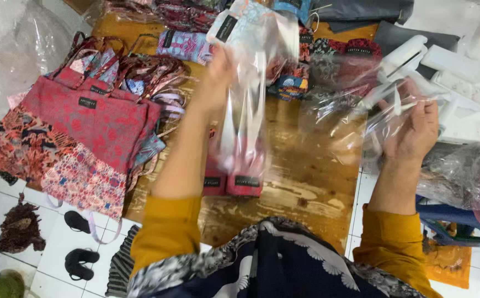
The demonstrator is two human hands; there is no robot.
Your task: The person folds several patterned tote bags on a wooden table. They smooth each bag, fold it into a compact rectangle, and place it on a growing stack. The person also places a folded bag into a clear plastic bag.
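Note:
My left hand (218,74) is raised over the wooden table (312,187), gripping the top of a clear plastic bag (245,116) that hangs down and blurs with motion; a patterned fabric pouch with a black label (240,25) shows at its top. My right hand (414,129) holds another clear plastic sleeve (361,102) out to the right. Below the hanging bag, two red pouches with black labels (233,182) lie on the table.
A pile of red and pink patterned tote bags (85,127) hangs over the table's left edge. Several patterned pouches (289,60) lie along the far side. White devices (444,66) and crumpled plastic (460,176) sit to the right. Black sandals (80,243) are on the tiled floor.

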